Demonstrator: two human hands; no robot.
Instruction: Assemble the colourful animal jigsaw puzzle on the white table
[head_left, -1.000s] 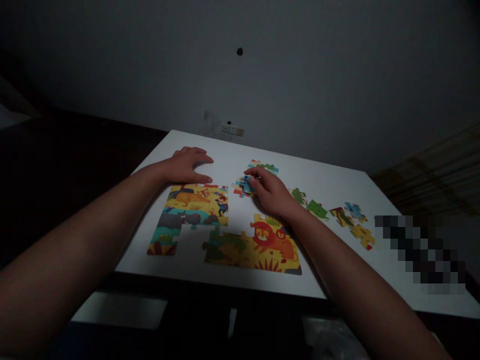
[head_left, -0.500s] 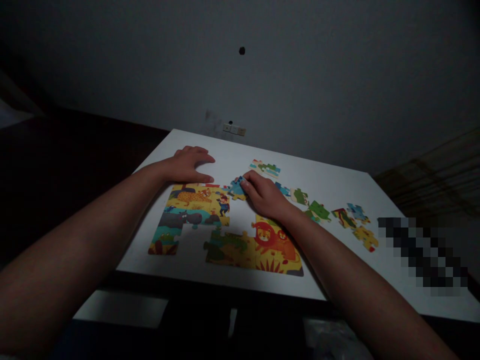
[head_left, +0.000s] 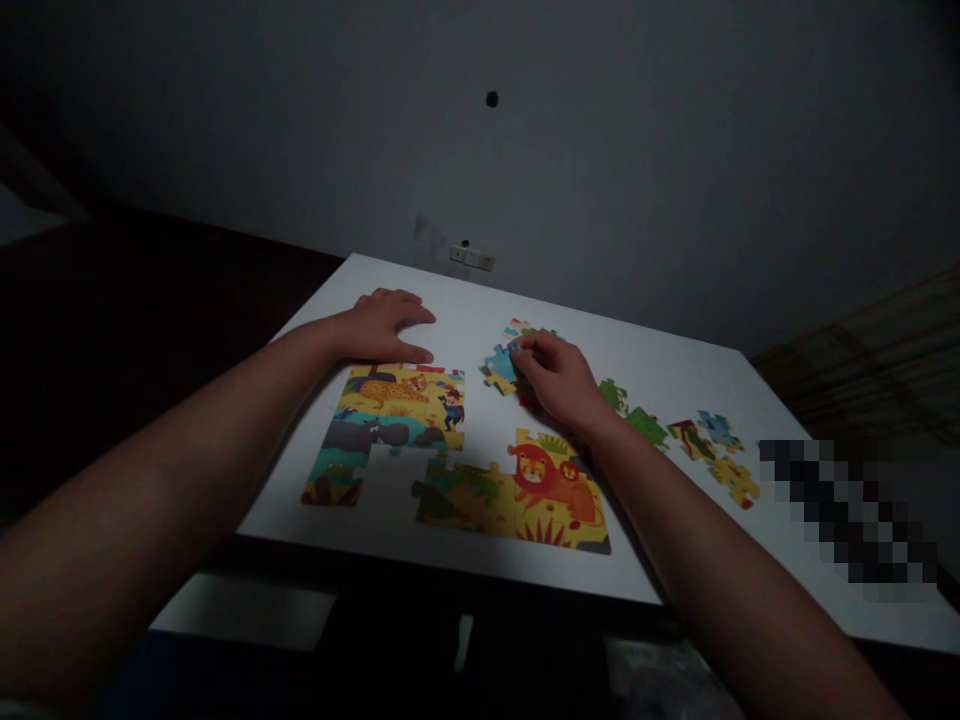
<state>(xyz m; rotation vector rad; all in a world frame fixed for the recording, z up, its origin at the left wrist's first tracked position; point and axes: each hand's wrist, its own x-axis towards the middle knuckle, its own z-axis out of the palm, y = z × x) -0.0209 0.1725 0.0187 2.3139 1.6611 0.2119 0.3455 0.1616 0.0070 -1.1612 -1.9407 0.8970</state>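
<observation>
My left hand lies on the table with thumb and fingers spread, holding nothing. Its thumb rests just above the top edge of a partly joined puzzle section with a leopard and a hippo. Between the fingertips of my right hand is a blue and yellow puzzle piece, pinched at its right side. Nearer to me lies another joined section showing lions and a crocodile. A gap of bare table separates parts of the two sections. My right hand partly hides some pieces beneath and behind it.
Several loose puzzle pieces run to the right across the white table, with more pieces farther right. A pixelated dark patch covers the right side. Behind the table stands a grey wall with sockets.
My right hand has moved right with the blue puzzle piece, away from the leopard section. My left hand keeps its place on the table. The view has shifted slightly.
</observation>
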